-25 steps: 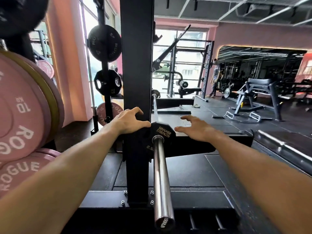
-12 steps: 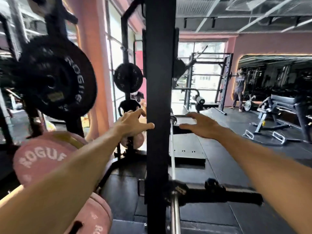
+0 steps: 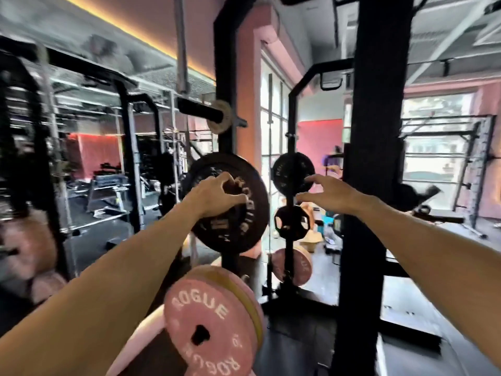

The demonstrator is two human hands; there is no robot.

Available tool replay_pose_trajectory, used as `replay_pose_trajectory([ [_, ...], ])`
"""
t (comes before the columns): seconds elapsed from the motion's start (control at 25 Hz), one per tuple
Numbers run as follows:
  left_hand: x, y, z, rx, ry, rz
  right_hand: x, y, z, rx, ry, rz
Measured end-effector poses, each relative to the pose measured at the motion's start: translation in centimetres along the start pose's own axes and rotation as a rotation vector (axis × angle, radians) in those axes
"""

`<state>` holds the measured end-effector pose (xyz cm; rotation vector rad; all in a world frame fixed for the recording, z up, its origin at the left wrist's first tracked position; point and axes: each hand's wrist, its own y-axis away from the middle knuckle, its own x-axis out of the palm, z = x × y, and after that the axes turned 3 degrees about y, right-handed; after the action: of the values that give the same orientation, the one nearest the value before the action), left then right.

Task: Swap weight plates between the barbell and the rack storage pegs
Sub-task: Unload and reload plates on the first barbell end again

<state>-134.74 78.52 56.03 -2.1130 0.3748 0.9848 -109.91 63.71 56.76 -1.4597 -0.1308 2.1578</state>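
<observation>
At the rack's storage pegs | left hand (image 3: pixel 217 198) curled over black ROGUE plate (image 3: pixel 230 206) on its peg, grip unclear | right hand (image 3: pixel 329 194) spread, empty, just beside | advice: both hands on opposite edges, slide off level | peg below carried pink ROGUE plate (image 3: pixel 208 325)

A large black plate (image 3: pixel 233 210) (white ROGUE lettering) hangs upright on the near rack post (image 3: pixel 225 77). Below it, pink ROGUE plates (image 3: pixel 208 324) sit stacked on a lower peg, faces tilted toward the camera.
</observation>
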Motion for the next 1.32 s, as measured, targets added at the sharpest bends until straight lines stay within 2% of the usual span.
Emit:
replay_pose_trajectory([
  [0.2, -11.1, 1.0, 13.3, -0.06, -0.054, -0.042, 7.9, -5.3, 14.0, -0.114, -0.024, 0.012],
  [0.36, -17.7, 1.7, 23.5, -0.139, -0.094, -0.02, 14.8, -8.2, 24.0, -0.123, -0.068, 0.033],
  [0.6, -20.6, -0.1, 33.1, -0.118, -0.037, 0.012, 20.6, -12.4, 31.1, -0.098, -0.074, 0.082],
  [0.92, -16.4, -9.9, 33.4, -0.012, 0.095, -0.014, 18.7, -18.5, 28.6, -0.015, 0.005, -0.035],
  [1.32, -12.1, -24.3, 27.4, 0.201, 0.174, 0.007, 11.0, -24.4, 22.8, 0.134, 0.096, -0.211],
])
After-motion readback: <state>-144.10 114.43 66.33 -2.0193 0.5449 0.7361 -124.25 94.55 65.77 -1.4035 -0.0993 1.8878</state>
